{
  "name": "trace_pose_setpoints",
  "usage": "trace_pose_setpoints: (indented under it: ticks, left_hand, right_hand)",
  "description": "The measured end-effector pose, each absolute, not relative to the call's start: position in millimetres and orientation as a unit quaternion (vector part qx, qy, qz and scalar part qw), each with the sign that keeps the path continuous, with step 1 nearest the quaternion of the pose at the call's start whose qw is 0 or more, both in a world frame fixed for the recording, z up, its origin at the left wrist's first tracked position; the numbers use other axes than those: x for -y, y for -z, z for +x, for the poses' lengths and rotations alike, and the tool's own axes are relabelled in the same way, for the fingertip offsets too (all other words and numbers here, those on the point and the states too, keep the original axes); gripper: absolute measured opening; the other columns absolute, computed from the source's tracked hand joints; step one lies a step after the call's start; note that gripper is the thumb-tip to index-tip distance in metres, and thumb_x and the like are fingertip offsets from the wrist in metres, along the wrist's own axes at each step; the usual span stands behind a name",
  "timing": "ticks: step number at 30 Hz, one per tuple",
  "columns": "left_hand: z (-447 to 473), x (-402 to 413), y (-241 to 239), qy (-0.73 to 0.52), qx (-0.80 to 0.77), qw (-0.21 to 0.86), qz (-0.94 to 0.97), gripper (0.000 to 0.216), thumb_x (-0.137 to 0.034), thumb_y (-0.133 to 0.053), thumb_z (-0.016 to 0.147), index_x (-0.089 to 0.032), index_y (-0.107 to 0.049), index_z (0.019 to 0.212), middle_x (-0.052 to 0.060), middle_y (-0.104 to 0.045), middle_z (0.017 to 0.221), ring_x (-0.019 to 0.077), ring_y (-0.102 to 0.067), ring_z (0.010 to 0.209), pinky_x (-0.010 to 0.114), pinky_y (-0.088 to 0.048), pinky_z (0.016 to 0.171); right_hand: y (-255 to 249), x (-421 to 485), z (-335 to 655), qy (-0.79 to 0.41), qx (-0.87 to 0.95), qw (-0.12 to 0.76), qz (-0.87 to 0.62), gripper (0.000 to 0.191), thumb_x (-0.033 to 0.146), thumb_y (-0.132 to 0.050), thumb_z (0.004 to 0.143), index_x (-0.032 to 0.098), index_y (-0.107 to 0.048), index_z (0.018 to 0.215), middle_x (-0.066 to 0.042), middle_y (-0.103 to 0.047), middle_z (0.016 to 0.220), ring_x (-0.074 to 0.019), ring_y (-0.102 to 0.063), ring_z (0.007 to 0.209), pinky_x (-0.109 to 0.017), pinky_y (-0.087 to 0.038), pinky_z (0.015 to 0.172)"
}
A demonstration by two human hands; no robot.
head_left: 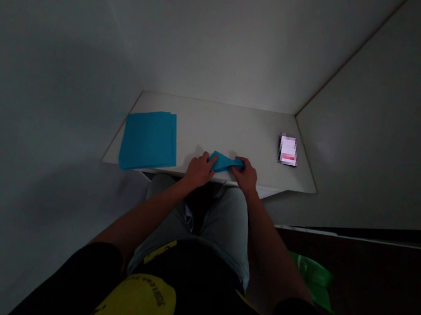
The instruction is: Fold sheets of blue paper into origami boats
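A small folded piece of blue paper [222, 163] lies at the front edge of the white table, between my two hands. My left hand [200, 170] has its fingers closed on the paper's left end. At the right end, my right hand [246, 175] pinches a narrow part of the same paper, its thumb beneath and fingers above. The exact folds are too small and dim to make out. Left of my left hand is a stack of flat blue paper sheets [149, 139], its edges slightly uneven.
The white table [216, 123] is narrow and meets walls at the back and right. A phone [288, 150] with a lit, blurred screen lies near its right end. On the dark floor at lower right stands a green plastic object [313, 278], partly hidden by my right arm.
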State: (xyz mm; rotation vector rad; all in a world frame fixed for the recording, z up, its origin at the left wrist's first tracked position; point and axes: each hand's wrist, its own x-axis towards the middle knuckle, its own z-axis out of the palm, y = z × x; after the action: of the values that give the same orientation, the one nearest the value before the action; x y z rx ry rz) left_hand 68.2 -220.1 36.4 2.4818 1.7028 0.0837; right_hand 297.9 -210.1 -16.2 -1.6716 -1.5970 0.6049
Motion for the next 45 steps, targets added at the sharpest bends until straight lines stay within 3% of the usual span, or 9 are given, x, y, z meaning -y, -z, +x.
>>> trace_pose_setpoints:
  ticks: [2,7,12,15,18,22,29,39,45]
  left_hand:
    - [71.3,218.9,-34.3,-0.041,-0.569,0.074,0.818,0.060,-0.031,-0.054,0.110,-0.025,-0.049,0.169,0.020,-0.060,0.139,0.0352,-0.069,0.118,0.045,-0.054,0.096]
    - [82.1,216.0,-23.8,-0.148,-0.588,0.131,0.785,0.054,-0.032,-0.043,0.115,-0.030,-0.049,0.169,0.015,-0.059,0.134,0.0272,-0.073,0.099,0.039,-0.056,0.087]
    - [88.0,204.7,-12.7,-0.341,-0.558,0.242,0.717,0.047,-0.028,-0.044,0.115,-0.021,-0.056,0.159,0.014,-0.066,0.128,0.0254,-0.071,0.107,0.038,-0.058,0.099]
    - [77.2,194.2,-9.5,-0.387,-0.551,0.269,0.689,0.045,-0.021,-0.055,0.107,-0.019,-0.061,0.151,0.011,-0.071,0.120,0.0217,-0.071,0.097,0.036,-0.058,0.097]
    - [62.7,188.8,-7.7,-0.374,-0.579,0.271,0.672,0.047,-0.018,-0.065,0.098,-0.019,-0.063,0.145,0.005,-0.074,0.103,0.0188,-0.069,0.083,0.034,-0.058,0.089]
    - [54.7,193.6,-5.5,-0.354,-0.581,0.262,0.684,0.043,-0.020,-0.066,0.096,-0.020,-0.065,0.139,0.001,-0.072,0.092,0.0187,-0.070,0.084,0.032,-0.056,0.084]
    - [67.1,200.3,-13.6,-0.295,-0.541,0.207,0.760,0.056,-0.017,-0.064,0.094,-0.017,-0.063,0.150,0.002,-0.073,0.093,0.0205,-0.070,0.088,0.035,-0.055,0.093]
    - [68.3,195.1,-27.8,-0.281,-0.541,0.151,0.778,0.050,-0.016,-0.062,0.098,-0.017,-0.067,0.148,0.002,-0.074,0.087,0.0208,-0.070,0.085,0.036,-0.051,0.094]
    - [73.5,195.5,-30.9,-0.282,-0.539,0.162,0.777,0.051,-0.016,-0.061,0.098,-0.017,-0.067,0.148,0.002,-0.075,0.087,0.0217,-0.070,0.084,0.037,-0.052,0.095]
  right_hand:
    - [18.7,209.7,284.2,-0.269,0.565,0.425,-0.654,0.056,0.052,-0.076,0.084,0.025,-0.068,0.133,0.003,-0.070,0.080,-0.0209,-0.063,0.069,-0.033,-0.052,0.068]
    - [18.8,210.1,252.5,-0.277,0.510,0.524,-0.623,0.085,0.057,-0.079,0.079,0.021,-0.048,0.149,-0.001,-0.072,0.094,-0.0200,-0.062,0.071,-0.034,-0.052,0.067]
    - [10.2,215.6,245.6,-0.276,0.586,0.472,-0.598,0.049,0.046,-0.063,0.092,0.022,-0.062,0.135,-0.003,-0.072,0.091,-0.0204,-0.063,0.071,-0.034,-0.052,0.070]
    - [6.8,214.6,251.9,-0.266,0.599,0.464,-0.596,0.049,0.039,-0.058,0.094,0.022,-0.062,0.140,-0.001,-0.071,0.089,-0.0200,-0.063,0.070,-0.033,-0.051,0.070]
    - [5.8,208.1,256.6,-0.258,0.594,0.440,-0.622,0.054,0.040,-0.059,0.092,0.021,-0.062,0.143,0.000,-0.068,0.083,-0.0206,-0.064,0.070,-0.033,-0.051,0.071]
    - [2.1,196.3,252.0,-0.255,0.600,0.395,-0.648,0.051,0.052,-0.067,0.091,0.023,-0.067,0.132,-0.002,-0.072,0.091,-0.0221,-0.068,0.078,-0.035,-0.054,0.077]
    - [-7.3,186.5,241.2,-0.182,0.643,0.340,-0.662,0.020,0.039,-0.064,0.092,0.025,-0.066,0.106,-0.011,-0.076,0.104,-0.0283,-0.070,0.097,-0.037,-0.053,0.083]
    - [-17.3,189.7,249.9,-0.208,0.602,0.369,-0.677,0.027,0.049,-0.068,0.093,0.025,-0.066,0.105,-0.007,-0.079,0.098,-0.0254,-0.071,0.084,-0.037,-0.053,0.080]
    - [-14.8,184.1,249.6,-0.226,0.644,0.333,-0.650,0.022,0.038,-0.066,0.093,0.025,-0.068,0.111,-0.007,-0.079,0.094,-0.0253,-0.072,0.081,-0.035,-0.054,0.077]
